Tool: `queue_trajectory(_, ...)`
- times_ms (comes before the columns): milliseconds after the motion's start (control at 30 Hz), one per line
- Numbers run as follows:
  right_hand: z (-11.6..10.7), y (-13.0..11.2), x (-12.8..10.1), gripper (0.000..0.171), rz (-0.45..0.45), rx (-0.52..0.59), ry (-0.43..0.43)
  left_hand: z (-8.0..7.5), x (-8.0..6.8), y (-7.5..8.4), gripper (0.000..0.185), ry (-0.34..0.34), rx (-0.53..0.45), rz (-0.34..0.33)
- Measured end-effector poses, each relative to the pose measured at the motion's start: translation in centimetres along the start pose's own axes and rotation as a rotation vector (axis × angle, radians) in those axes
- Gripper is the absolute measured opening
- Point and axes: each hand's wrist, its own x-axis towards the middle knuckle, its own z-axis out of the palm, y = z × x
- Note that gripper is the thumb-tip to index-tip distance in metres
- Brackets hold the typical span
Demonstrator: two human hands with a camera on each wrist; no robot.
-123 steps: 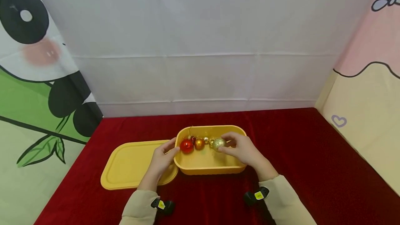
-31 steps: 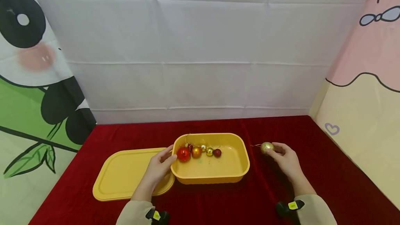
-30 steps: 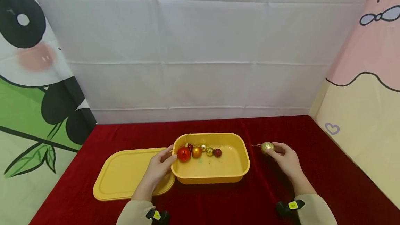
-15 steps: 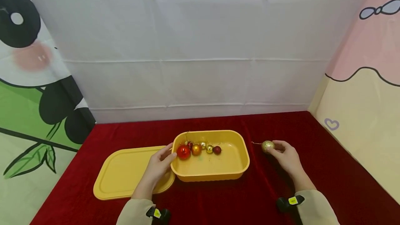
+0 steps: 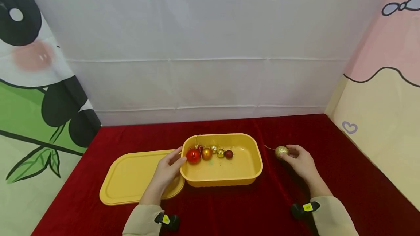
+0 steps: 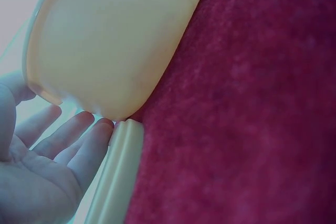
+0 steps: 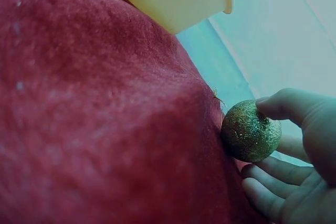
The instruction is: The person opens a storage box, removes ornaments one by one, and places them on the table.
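Low in the frame, your left hand (image 5: 168, 168) rests with relaxed fingers against the tub (image 5: 252, 170), over the lid (image 5: 131, 177). Right of centre, your right hand (image 5: 300, 161) pinches the glitter ball (image 5: 281, 151) on the red surface (image 5: 344, 192). It looks light, brittle and gritty: hold its sides gently. Further back, four baubles (image 5: 210, 153) line the tub.

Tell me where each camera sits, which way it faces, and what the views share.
Head: worn on the head, looking down at the yellow tub and lid; both hands and sleeves show.
Left wrist: low beside the left hand, facing the tub's outer wall; fingers show.
Right wrist: low by the right hand, facing the glitter gold bauble it pinches.
Shared: tub and red cloth in all three.
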Motion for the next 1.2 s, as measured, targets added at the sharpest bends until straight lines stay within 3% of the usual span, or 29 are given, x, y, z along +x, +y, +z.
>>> queue_trajectory(267,0.1,-0.6,0.0,0.058,0.01,-0.003,-0.01,-0.4,0.0,-0.1,0.051,0.005,-0.014,0.014)
queue_trajectory(500,-0.6,-1.3,0.0,0.06,-0.039,-0.022,0.032,-0.3,-0.1,-0.2,0.051,0.009,-0.032,0.017)
queue_trajectory(1200,-0.2,-5.8,-1.5,0.058,-0.133,-0.012,0.06,0.0,-0.2,-0.1,0.052,0.008,-0.041,0.028)
